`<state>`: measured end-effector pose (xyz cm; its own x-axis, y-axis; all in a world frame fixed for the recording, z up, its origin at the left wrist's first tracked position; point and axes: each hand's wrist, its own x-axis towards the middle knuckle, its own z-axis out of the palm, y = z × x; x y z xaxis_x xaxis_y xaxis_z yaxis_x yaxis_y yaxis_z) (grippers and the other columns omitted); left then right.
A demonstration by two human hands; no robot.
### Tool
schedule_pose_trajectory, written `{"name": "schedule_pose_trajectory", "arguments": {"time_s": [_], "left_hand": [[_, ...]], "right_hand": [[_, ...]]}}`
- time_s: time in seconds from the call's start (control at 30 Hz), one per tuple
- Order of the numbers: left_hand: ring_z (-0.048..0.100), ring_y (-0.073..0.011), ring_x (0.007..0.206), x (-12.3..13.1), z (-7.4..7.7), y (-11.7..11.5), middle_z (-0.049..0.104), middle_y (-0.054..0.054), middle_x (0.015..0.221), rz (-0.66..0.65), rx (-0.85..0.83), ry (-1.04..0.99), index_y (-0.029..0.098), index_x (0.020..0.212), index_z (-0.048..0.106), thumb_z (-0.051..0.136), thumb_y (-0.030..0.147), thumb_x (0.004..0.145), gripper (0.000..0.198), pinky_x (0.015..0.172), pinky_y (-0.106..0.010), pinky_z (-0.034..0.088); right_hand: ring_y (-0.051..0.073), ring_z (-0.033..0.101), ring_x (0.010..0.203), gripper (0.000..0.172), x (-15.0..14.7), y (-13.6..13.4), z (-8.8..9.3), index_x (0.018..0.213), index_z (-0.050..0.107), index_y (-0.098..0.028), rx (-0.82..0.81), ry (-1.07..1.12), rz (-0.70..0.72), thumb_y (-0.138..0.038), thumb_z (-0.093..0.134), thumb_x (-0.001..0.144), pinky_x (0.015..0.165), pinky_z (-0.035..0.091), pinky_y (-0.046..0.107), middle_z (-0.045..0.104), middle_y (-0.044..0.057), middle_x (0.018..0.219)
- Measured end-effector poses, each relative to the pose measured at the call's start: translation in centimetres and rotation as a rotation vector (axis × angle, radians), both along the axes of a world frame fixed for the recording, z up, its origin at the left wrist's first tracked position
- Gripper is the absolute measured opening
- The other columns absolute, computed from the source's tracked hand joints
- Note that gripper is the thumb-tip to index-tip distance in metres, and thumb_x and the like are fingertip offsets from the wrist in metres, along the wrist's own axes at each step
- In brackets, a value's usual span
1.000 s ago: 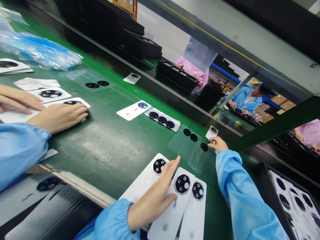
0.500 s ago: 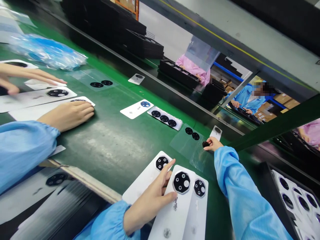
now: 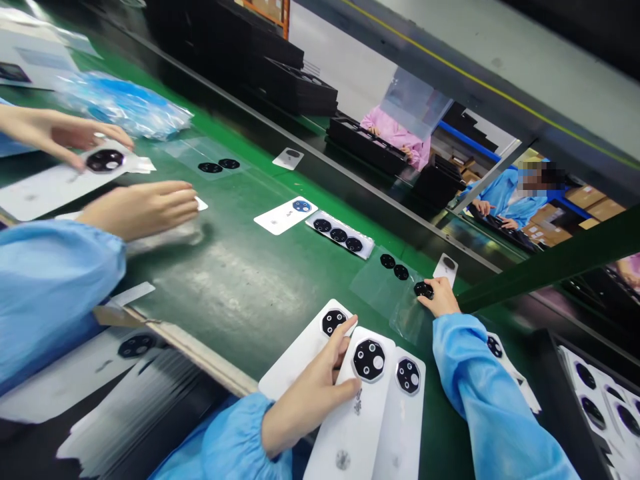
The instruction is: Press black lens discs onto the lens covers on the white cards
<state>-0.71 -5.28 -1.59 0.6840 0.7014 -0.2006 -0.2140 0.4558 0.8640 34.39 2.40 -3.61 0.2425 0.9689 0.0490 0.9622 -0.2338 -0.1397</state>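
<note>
Left hand point(image 3: 311, 395) grips the middle white back cover point(image 3: 350, 427), fingers narrow. Right hand point(image 3: 441, 301) pinches a black lens disc point(image 3: 423, 289) near the green belt point(image 3: 240, 280)'s far edge.

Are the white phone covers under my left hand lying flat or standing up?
Flat: the three white covers lie side by side on the green belt, camera rings up, left hand resting on them.

Right hand point(image 3: 440, 301) meets the black lens disc point(image 3: 423, 289), but the fingertips are too small and partly tucked under, so pinch or mere touch can't be told. Left hand point(image 3: 310, 393) covers the seam between two white back covers point(image 3: 350, 427); their lower ends are cut by the bottom edge and the print is unreadable. Tray point(image 3: 560, 393) at right is blurred and cut off, and the co-worker's hand point(image 3: 145, 208) is blurred.
</note>
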Motion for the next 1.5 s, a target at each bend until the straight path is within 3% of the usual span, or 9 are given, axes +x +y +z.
{"name": "schedule_pose_trajectory", "arguments": {"time_s": [0.2, 0.4, 0.7, 1.0, 1.17, 1.3, 1.5], "left_hand": [[0.053, -0.0242, 0.107, -0.3, 0.1, 0.4, 0.045, -0.009, 0.131, 0.005, -0.094, -0.023, 0.029, 0.142, 0.011, 0.065, 0.017, 0.068, 0.092, 0.087, -0.036, 0.044], [0.05, -0.0249, 0.112, -0.7, 0.5, 0.8, 0.046, -0.009, 0.131, 0.078, -0.106, -0.063, 0.026, 0.139, 0.021, 0.067, 0.017, 0.067, 0.086, 0.092, -0.037, 0.04], [0.051, -0.0232, 0.11, -0.7, 0.3, 1.2, 0.048, -0.008, 0.129, 0.066, -0.052, -0.067, 0.026, 0.14, 0.017, 0.064, 0.015, 0.069, 0.085, 0.09, -0.035, 0.041], [0.054, -0.0238, 0.104, -0.5, 0.6, 1.4, 0.047, -0.008, 0.129, 0.047, -0.088, -0.025, 0.028, 0.14, 0.019, 0.065, 0.018, 0.067, 0.086, 0.085, -0.036, 0.043], [0.053, -0.0239, 0.107, -0.3, 0.9, 1.3, 0.047, -0.008, 0.13, 0.032, -0.118, -0.036, 0.027, 0.138, 0.022, 0.065, 0.016, 0.067, 0.084, 0.089, -0.037, 0.043], [0.054, -0.0249, 0.107, -0.3, 1.4, 1.0, 0.046, -0.009, 0.13, -0.001, -0.151, -0.058, 0.027, 0.137, 0.023, 0.065, 0.016, 0.067, 0.083, 0.086, -0.038, 0.045], [0.055, -0.0244, 0.105, 0.0, 1.6, 0.6, 0.049, -0.008, 0.128, -0.023, -0.142, -0.055, 0.027, 0.137, 0.023, 0.062, 0.014, 0.066, 0.082, 0.084, -0.037, 0.046]], "right_hand": [[0.019, 0.056, 0.088, 0.043, 0.8, -0.1, 0.0, 0.11, 0.057, -0.016, 0.0, 0.044, 0.018, -0.028, 0.069, 0.071, 0.08, 0.049, 0.038, 0.049, 0.008, 0.109], [0.018, 0.059, 0.074, 0.043, 0.5, -0.7, 0.3, 0.106, 0.061, -0.017, 0.046, 0.1, 0.019, -0.033, 0.068, 0.067, 0.08, 0.05, 0.037, 0.05, 0.009, 0.104], [0.023, 0.066, 0.076, 0.043, 0.8, -0.6, 2.3, 0.094, 0.064, -0.021, -0.002, 0.264, -0.029, -0.043, 0.073, 0.058, 0.078, 0.052, 0.04, 0.068, 0.006, 0.09], [0.023, 0.061, 0.085, 0.057, 0.3, -1.6, 4.9, 0.099, 0.062, -0.017, 0.161, 0.386, -0.028, -0.057, 0.069, 0.058, 0.078, 0.05, 0.041, 0.058, 0.011, 0.106], [0.022, 0.057, 0.089, 0.059, -2.1, -4.8, 7.8, 0.105, 0.06, -0.017, 0.206, 0.472, 0.006, -0.057, 0.068, 0.063, 0.073, 0.052, 0.035, 0.058, 0.008, 0.098], [0.019, 0.055, 0.091, 0.046, -5.9, -8.4, 9.8, 0.11, 0.058, -0.022, 0.168, 0.559, 0.064, -0.048, 0.066, 0.073, 0.076, 0.051, 0.032, 0.056, 0.007, 0.108], [0.019, 0.053, 0.096, 0.034, -11.7, -12.5, 10.1, 0.115, 0.054, -0.028, 0.116, 0.553, 0.171, -0.038, 0.059, 0.082, 0.078, 0.049, 0.03, 0.05, 0.004, 0.11]]}}
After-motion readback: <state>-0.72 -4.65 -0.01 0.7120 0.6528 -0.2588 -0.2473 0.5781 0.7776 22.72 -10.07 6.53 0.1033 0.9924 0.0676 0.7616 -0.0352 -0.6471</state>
